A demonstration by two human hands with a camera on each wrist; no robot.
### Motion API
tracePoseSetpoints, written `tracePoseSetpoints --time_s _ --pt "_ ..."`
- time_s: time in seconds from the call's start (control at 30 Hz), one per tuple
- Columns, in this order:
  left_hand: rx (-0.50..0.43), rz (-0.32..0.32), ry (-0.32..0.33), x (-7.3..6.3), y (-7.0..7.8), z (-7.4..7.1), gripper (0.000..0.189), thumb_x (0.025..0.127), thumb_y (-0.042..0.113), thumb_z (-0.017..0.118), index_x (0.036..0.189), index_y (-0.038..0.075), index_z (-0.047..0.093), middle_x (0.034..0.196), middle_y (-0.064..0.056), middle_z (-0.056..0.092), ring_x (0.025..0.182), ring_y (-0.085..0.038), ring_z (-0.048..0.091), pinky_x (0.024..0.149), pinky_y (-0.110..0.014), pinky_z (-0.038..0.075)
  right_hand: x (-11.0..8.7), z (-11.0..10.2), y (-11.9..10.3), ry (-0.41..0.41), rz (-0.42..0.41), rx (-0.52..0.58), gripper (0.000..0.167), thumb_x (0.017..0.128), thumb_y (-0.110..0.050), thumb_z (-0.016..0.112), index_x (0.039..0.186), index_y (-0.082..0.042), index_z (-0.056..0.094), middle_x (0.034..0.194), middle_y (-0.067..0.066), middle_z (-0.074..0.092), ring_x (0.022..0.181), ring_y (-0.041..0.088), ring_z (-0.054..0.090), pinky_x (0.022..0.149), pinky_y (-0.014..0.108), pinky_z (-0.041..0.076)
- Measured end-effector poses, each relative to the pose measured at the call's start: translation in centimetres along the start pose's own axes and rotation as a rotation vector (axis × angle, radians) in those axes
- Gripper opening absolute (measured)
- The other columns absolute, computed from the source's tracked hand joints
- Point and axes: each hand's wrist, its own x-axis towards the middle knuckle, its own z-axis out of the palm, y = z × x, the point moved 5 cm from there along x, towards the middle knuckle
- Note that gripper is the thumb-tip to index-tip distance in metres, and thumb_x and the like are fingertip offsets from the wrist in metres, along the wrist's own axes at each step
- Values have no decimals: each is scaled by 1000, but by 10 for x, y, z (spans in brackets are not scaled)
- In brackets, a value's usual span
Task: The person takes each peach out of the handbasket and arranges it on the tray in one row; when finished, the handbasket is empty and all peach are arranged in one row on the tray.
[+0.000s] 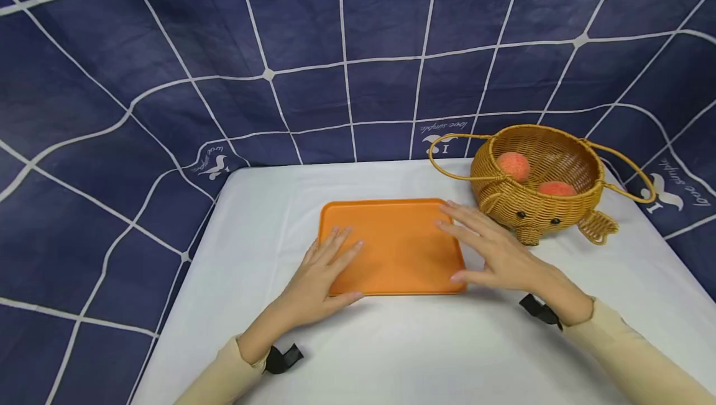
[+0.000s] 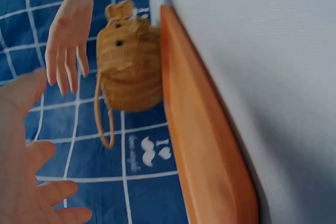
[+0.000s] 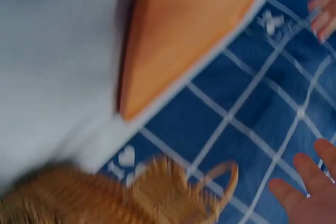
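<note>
An orange rectangular tray (image 1: 399,246) with a low raised rim lies flat on the white table. My left hand (image 1: 319,281), fingers spread and straight, hovers at its left edge with nothing in it. Over the right edge my right hand (image 1: 495,253) is held with fingers extended and thumb apart, likewise holding nothing. The left wrist view shows both hands raised above the level of the tray (image 2: 202,129). Close to the right hand stands a woven wicker basket (image 1: 534,206) with an animal face, its near side toward me.
Inside the basket sit two reddish-orange round fruits, a left one (image 1: 513,166) and a right one (image 1: 556,189). Its loop handles (image 1: 455,176) stick out to both sides. A navy cloth with white grid lines (image 1: 386,88) hangs behind the white-covered table (image 1: 263,225).
</note>
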Motion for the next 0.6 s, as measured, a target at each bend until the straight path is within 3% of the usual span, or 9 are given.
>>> tracePoseSetpoints --time_s 0.13,0.23,0.4,0.5,0.6 --pt "-84 -63 119 -4 -11 -11 81 90 51 63 156 24 26 163 -9 20 149 -37 22 115 -65 22 2 -46 22 168 70 48 73 89 -55 62 138 -2 54 146 19 48 139 24 42 119 23 24" --pt "-194 -128 175 -6 -25 -14 84 87 37 69 157 23 23 163 -10 21 148 -37 23 113 -67 24 0 -77 47 230 226 41 60 88 -35 72 138 -5 55 144 14 51 138 10 41 115 19 28" --pt "-338 -223 223 -7 -52 -8 83 87 25 71 156 20 25 161 -10 25 146 -35 28 112 -64 30 -11 -107 92 208 509 17 66 84 -10 76 144 -18 50 144 5 51 121 -13 42 99 6 32" --pt "-373 -268 252 -10 -68 0 81 88 21 71 155 17 28 159 -13 28 144 -36 32 111 -62 33 -16 -113 112 156 605 50 63 87 -15 74 145 -17 48 139 12 52 106 -17 42 87 0 35" --pt "-394 -309 269 -13 -82 10 79 87 20 72 154 14 29 157 -17 31 143 -38 33 112 -61 31 -21 -115 126 94 689 89 63 89 -22 73 146 -15 47 136 17 51 103 -18 41 80 -1 35"
